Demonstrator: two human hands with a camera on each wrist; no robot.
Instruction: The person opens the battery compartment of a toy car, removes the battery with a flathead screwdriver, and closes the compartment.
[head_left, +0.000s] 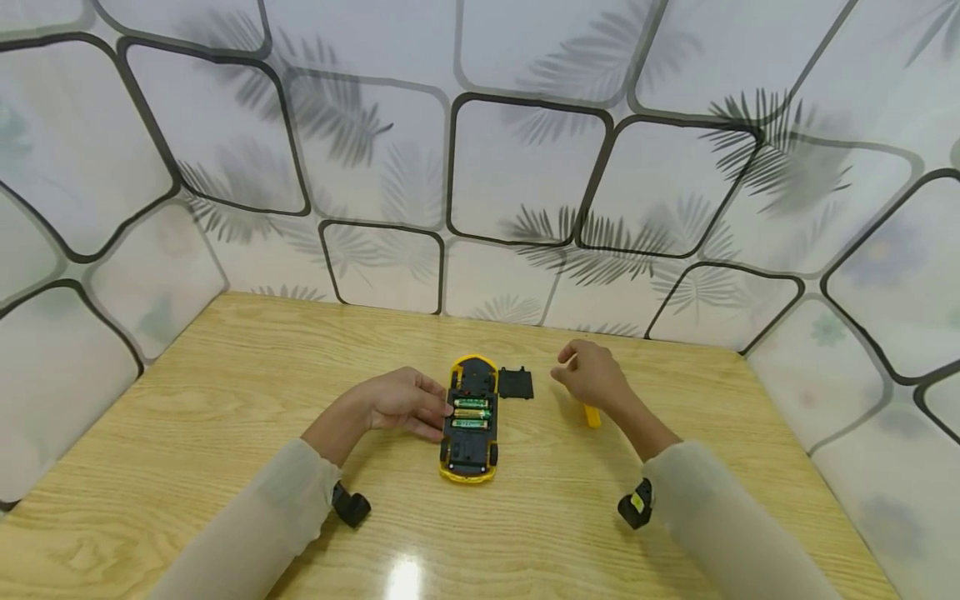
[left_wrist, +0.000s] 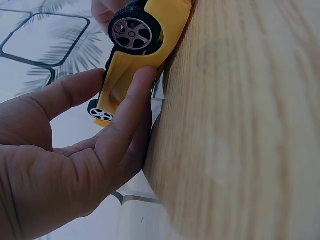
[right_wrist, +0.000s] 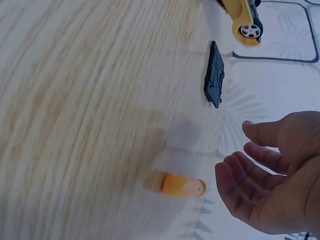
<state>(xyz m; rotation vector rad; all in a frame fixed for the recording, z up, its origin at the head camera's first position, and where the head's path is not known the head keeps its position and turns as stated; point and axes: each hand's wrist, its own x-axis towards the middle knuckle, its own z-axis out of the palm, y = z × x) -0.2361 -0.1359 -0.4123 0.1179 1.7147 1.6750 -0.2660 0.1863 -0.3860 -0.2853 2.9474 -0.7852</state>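
Observation:
A yellow toy car (head_left: pixel 468 454) lies upside down on the table, its black underside facing up. Three green-and-gold batteries (head_left: pixel 471 414) sit side by side in its uncovered battery compartment. My left hand (head_left: pixel 408 404) holds the car by its left side; in the left wrist view the thumb is at the edge of the underside and the fingers lie along the yellow body (left_wrist: pixel 125 75). To the right, my right hand (head_left: pixel 592 375) hovers over the table with loosely bent fingers and nothing in them. Under it is a small orange-yellow piece (right_wrist: pixel 182 186), partly hidden in the head view.
The black battery cover (head_left: pixel 516 383) lies flat just right of the car's upper end. The wood-grain table (head_left: pixel 300 333) ends at a patterned wall (head_left: pixel 517 175) behind and at both sides. Each wrist carries a small black camera (head_left: pixel 350 505).

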